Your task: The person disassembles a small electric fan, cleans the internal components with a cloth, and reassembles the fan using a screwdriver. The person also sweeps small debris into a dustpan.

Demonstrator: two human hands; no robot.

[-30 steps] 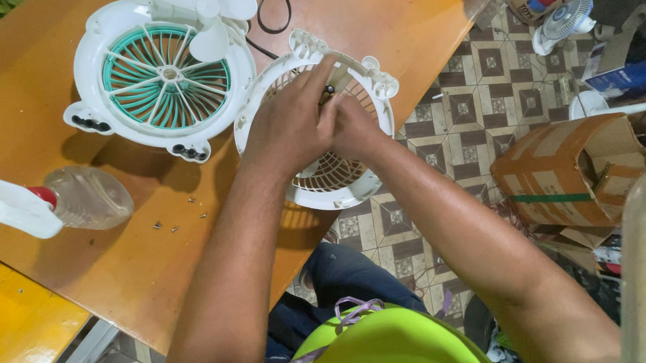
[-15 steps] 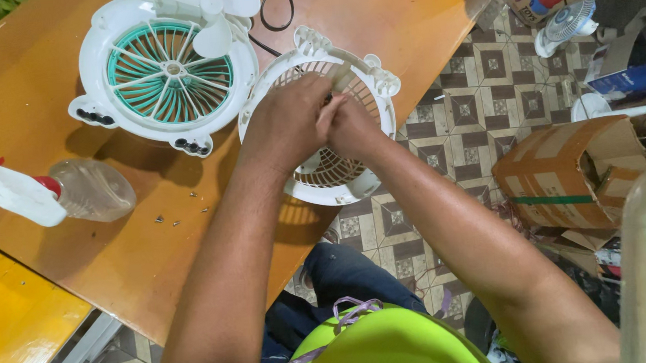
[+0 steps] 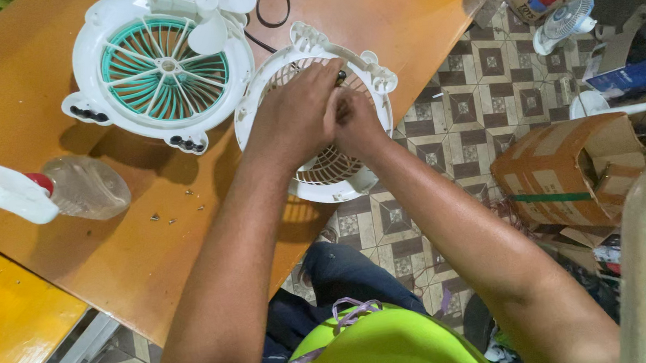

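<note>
White fan grille (image 3: 322,170) lies directly under our hands at the near edge of the orange surface (image 3: 148,253), hanging partly over the tiled floor. Our left hand (image 3: 293,121) and right hand (image 3: 357,123) meet above its centre, both clenched on a small dark part (image 3: 341,75) we cannot identify. Further left lies one teal-and-white fan housing (image 3: 162,71), then one spray bottle (image 3: 63,191); a few loose screws (image 3: 176,211) are scattered between
</note>
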